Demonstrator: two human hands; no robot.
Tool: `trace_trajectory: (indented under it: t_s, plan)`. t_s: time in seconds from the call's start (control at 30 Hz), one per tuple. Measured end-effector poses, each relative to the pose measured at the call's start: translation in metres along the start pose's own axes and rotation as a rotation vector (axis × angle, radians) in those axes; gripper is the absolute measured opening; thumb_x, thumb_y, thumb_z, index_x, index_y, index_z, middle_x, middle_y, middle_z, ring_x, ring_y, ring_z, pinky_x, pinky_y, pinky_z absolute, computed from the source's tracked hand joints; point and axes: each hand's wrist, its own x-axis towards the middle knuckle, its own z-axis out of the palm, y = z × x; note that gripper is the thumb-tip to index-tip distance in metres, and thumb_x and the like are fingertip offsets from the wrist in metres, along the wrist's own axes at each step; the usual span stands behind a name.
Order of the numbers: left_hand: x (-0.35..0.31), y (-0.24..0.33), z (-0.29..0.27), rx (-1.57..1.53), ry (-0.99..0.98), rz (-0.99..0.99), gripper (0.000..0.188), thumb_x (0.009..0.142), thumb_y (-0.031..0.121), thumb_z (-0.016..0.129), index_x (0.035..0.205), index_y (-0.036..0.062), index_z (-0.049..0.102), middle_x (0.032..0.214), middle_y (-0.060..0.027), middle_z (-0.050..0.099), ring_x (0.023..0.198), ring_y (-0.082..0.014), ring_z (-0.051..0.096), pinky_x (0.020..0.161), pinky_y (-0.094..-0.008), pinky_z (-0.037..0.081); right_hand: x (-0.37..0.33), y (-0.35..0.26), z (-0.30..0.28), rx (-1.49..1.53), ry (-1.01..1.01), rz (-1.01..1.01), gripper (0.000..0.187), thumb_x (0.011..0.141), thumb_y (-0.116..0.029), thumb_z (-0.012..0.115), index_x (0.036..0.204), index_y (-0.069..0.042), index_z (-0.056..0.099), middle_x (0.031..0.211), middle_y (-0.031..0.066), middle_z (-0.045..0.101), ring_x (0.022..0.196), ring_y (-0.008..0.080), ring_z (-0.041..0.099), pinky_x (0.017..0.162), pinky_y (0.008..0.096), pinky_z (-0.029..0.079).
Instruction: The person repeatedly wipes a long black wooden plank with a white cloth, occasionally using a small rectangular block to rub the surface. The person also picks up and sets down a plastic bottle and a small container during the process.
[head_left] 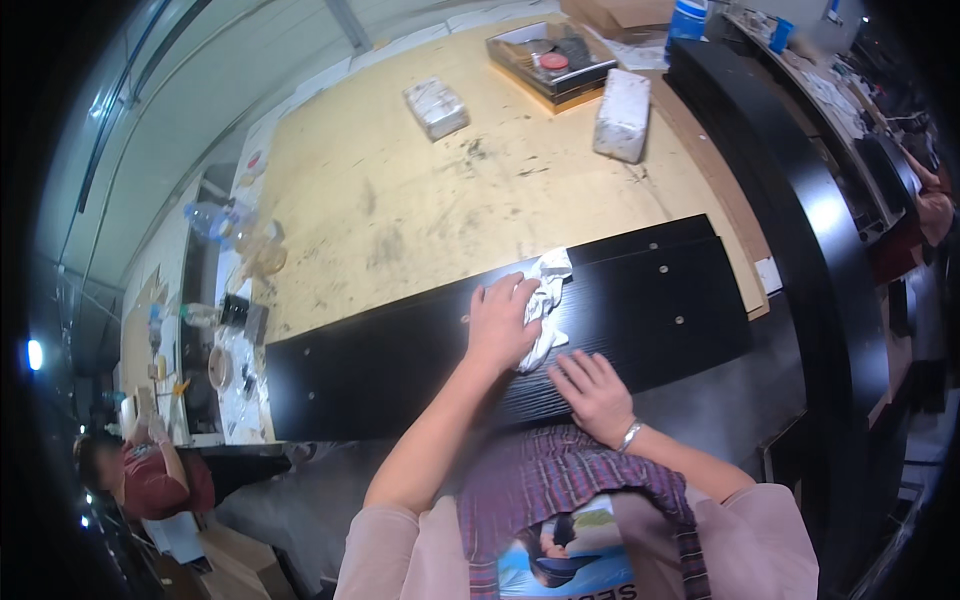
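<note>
A long black board (640,318) with several small round holes lies across the near side of the table; another black edge shows along its far side. My left hand (503,318) presses a crumpled white cloth (547,300) onto the board's middle, its fingers curled over the cloth. To the right of the cloth and nearer to me, my right hand (597,396) rests flat at the board's near edge, fingers stretched out and holding nothing. A bracelet circles my right wrist.
Two white wrapped blocks (437,107) (622,116) and an open box (552,60) of small items stand on the stained tabletop (340,220). Bottles (205,218) line the left side. Long black panels (790,190) are stacked at right. Other people (165,475) are at both sides.
</note>
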Motion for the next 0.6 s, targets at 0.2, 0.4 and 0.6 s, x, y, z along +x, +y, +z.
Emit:
trace_trajectory:
  t_s: [0.2,0.4,0.6]
  plan:
    - [-0.059,-0.096,-0.030,-0.098,0.105,-0.117,0.050,0.069,0.007,0.070,0.119,0.0043,0.067,0.126,-0.0186,0.067,0.113,-0.0383,0.062,0.100,-0.0471,0.046,0.002,-0.008,0.013,0.037,0.056,0.001,0.051,0.077,-0.007,0.063,0.129,-0.010,0.066,0.138,0.0120,0.062,0.124,0.0333,0.060,0.108,0.0489,0.045]
    - [-0.049,-0.052,-0.023,-0.294,0.011,-0.181,0.043,0.090,0.014,0.070,0.131,-0.0001,0.062,0.138,-0.0236,0.059,0.130,-0.0366,0.054,0.111,-0.0442,0.039,0.013,-0.013,-0.015,0.405,-0.037,0.239,0.071,0.074,-0.013,0.074,0.142,-0.009,0.055,0.149,0.0173,0.047,0.138,0.0363,0.046,0.114,0.0497,0.039]
    - [-0.019,-0.011,-0.022,-0.840,-0.219,-0.160,0.036,0.103,0.021,0.058,0.132,0.0004,0.063,0.139,-0.0186,0.060,0.131,-0.0295,0.055,0.112,-0.0380,0.039,0.050,-0.031,-0.023,0.570,0.193,0.491,0.079,0.078,-0.033,0.081,0.148,-0.011,0.050,0.158,0.0247,0.031,0.143,0.0453,0.033,0.116,0.0538,0.033]
